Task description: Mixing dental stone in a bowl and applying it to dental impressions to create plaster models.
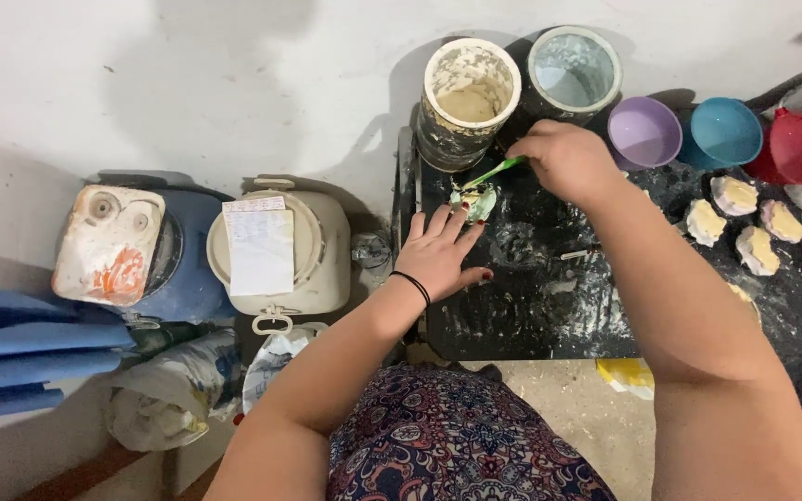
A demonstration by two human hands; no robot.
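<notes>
Black tabletop (512, 315), smeared with white plaster-like residue, fills the right of the view; its right end is cut off. Left of it on the floor: white lidded bucket (276, 246) with a paper sheet on top, and a blue drum (183, 250) under a stained square block. At the tabletop's back edge stand a crusted tub (469, 97) and a grey-lined tub (573, 70), then purple (644, 133), teal (726, 132) and red (798, 147) cups, likely kept near for mixing. Small cast pieces (735, 223) lie at right, apparently drying. Left hand (438, 250) is spread flat, fingertips pinning a small pale-green mould (473, 199) so it stays put. Right hand (568, 160) is closed around a green-handled tool (494, 173), tip at the mould. Tool tip and mould contents hard to make out.
</notes>
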